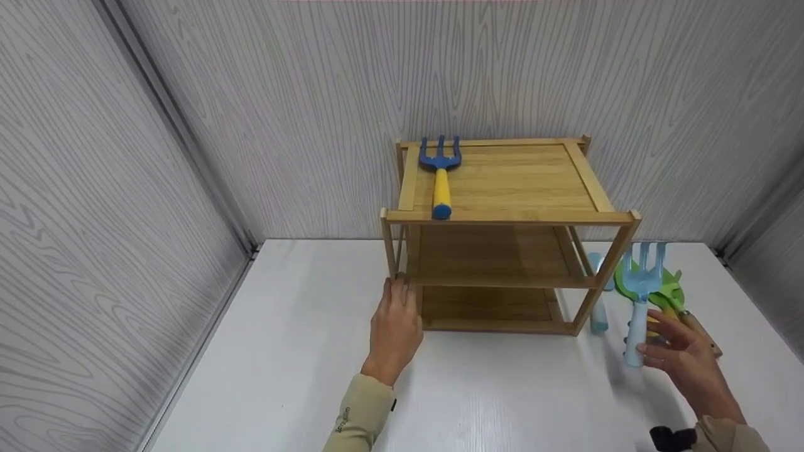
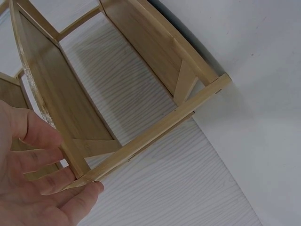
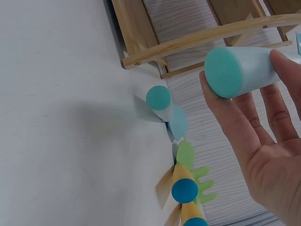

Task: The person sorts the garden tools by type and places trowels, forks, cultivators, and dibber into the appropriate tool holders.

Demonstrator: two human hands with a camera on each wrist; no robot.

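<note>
A light blue toy garden fork (image 1: pixel 642 282), tines up, is held in my right hand (image 1: pixel 688 361) to the right of the shelf. Thumb and fingers pinch its pale handle (image 3: pixel 249 70), whose end is teal. My left hand (image 1: pixel 396 326) is at the front left post of the wooden shelf rack (image 1: pixel 509 217); in the left wrist view, thumb and fingers (image 2: pixel 47 181) curl around the corner where the post meets a tier. On the rack's top tier lies a blue fork with a yellow handle (image 1: pixel 442 188), tines toward the wall.
Right of the rack, a light blue tool with a teal-ended handle (image 1: pixel 598 317) lies on the white table (image 1: pixel 301 351). Beside it are green tools (image 1: pixel 673 292) with yellow handles (image 3: pixel 182 174) and a wooden handle (image 1: pixel 703 333). Grey wood-patterned walls stand behind and at both sides.
</note>
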